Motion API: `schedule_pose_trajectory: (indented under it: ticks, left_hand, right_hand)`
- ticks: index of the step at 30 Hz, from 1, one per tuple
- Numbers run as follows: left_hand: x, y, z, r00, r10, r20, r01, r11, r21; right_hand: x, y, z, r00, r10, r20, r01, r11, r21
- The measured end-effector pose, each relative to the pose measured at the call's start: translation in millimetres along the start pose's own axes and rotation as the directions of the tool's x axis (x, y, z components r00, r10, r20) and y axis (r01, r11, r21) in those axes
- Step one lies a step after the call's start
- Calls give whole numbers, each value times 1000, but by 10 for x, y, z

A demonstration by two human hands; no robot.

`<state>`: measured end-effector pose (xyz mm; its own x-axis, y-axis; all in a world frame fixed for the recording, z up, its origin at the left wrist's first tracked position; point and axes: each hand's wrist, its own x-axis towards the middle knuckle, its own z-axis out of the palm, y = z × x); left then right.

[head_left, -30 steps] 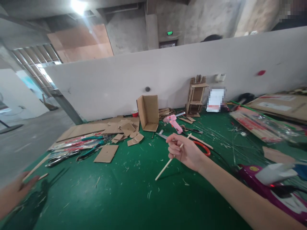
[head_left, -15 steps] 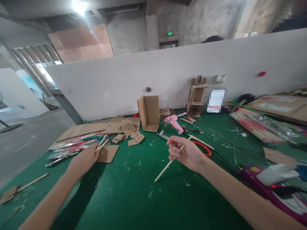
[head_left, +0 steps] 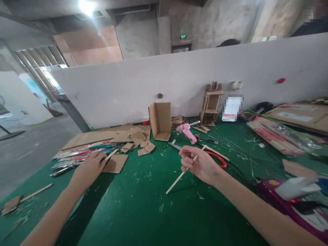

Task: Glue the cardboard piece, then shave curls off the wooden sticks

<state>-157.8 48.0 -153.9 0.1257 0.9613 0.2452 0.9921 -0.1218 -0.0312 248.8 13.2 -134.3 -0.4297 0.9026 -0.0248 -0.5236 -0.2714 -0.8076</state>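
My right hand (head_left: pixel 198 164) is closed around a thin wooden stick (head_left: pixel 176 182), which slants down to the left above the green tabletop (head_left: pixel 143 208). On the left, my left hand (head_left: pixel 88 171) is low over a flat cardboard piece (head_left: pixel 116 164), its fingers curled. Short wooden sticks (head_left: pixel 111 155) poke out past its fingertips; the grip itself is partly hidden. Pliers with teal handles (head_left: pixel 102 147) lie just behind that hand. Scissors with orange handles (head_left: pixel 217 160) rest behind my right hand, partly covered by it.
A folded cardboard stand (head_left: pixel 163 119) is upright at the back, near a pink glue gun (head_left: pixel 188 132) and a small cardboard shelf (head_left: pixel 211 106). Cardboard scraps (head_left: pixel 138 136) lie left of centre. At right are a purple power strip (head_left: pixel 274 194) and bagged sticks (head_left: pixel 276 133).
My left hand has lowered slightly, and the sticks at its fingertips, fanned out before, now show closer together. My right hand keeps its stick in nearly the same place.
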Motion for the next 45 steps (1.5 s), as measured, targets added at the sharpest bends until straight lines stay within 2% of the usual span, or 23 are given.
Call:
schedule_pose_trajectory:
  ticks: [2, 4, 6, 7, 9, 11, 13, 15, 17, 20, 22, 24, 26, 28, 29, 30, 32, 34, 37, 40, 45]
  left_hand:
    - [26, 108, -53, 997, 33, -74, -30, 999, 38]
    - [39, 342, -171, 992, 51, -112, -53, 999, -11]
    - [25, 702, -337, 992, 58, -109, -77, 982, -173]
    - [6, 917, -429, 993, 106, -59, -118, 957, -266]
    - [-53, 1376, -607, 977, 213, -31, -207, 895, -395]
    - [-113, 1813, -757, 948, 317, -42, -291, 800, -524]
    - [-137, 2169, -867, 914, 403, -56, -351, 710, -611]
    - [-103, 2411, -942, 902, 418, -109, -384, 662, -644]
    - [-18, 2535, -988, 906, 375, -196, -403, 626, -667]
    - [146, 2539, -997, 902, 327, -283, -427, 572, -700]
    - [240, 2461, -956, 919, 262, -295, -393, 538, -746]
    - [303, 2354, -893, 947, 171, -271, -320, 471, -822]
    - [336, 2246, -835, 965, 124, -231, -262, 398, -879]
    - [351, 2160, -798, 971, 118, -209, -238, 357, -903]
    - [357, 2129, -788, 971, 117, -209, -237, 348, -907]
    - [364, 2105, -782, 970, 111, -216, -242, 343, -908]
    - [383, 2075, -774, 966, 91, -243, -260, 338, -904]
    - [407, 2052, -770, 962, 67, -266, -273, 330, -904]
    - [437, 2004, -775, 962, 46, -270, -270, 319, -908]
    - [452, 1952, -786, 963, 43, -265, -265, 310, -913]
    - [435, 1984, -760, 962, 40, -270, -272, 221, -936]
  right_hand:
    - [9, 5, 7, 1000, -10, -8, 10, 1000, 4]
    - [20, 10, 30, 999, -32, -8, 32, 999, -11]
    - [32, 11, 72, 998, -65, -9, 65, 996, -58]
    - [38, 10, 99, 996, -84, -9, 83, 992, -94]
    - [50, 1, 166, 991, -131, -11, 126, 973, -195]
    - [62, -20, 248, 973, -230, -29, 208, 920, -331]
    - [77, -64, 340, 933, -356, -48, 292, 829, -476]
    - [96, -138, 432, 896, -440, -54, 334, 749, -572]
    - [124, -240, 509, 894, -443, -59, 321, 728, -606]
    - [175, -396, 565, 911, -411, -34, 296, 711, -638]
    - [198, -451, 544, 895, -446, 5, 306, 604, -736]
    - [199, -432, 467, 854, -520, 36, 274, 389, -880]
    - [173, -337, 334, 831, -552, 69, 149, 100, -984]
    - [131, -199, 168, 865, -488, 113, -10, -242, -970]
    - [110, -127, 83, 883, -458, 104, -82, -368, -926]
    - [92, -62, 4, 904, -418, 92, -121, -456, -882]
    - [70, 38, -127, 919, -388, 67, -178, -563, -807]
    - [69, 90, -215, 924, -379, 60, -204, -619, -758]
    - [87, 111, -296, 911, -405, 81, -224, -650, -726]
    - [99, 128, -356, 883, -460, 94, -250, -630, -735]
    - [119, 244, -375, 866, -493, 79, -252, -567, -784]
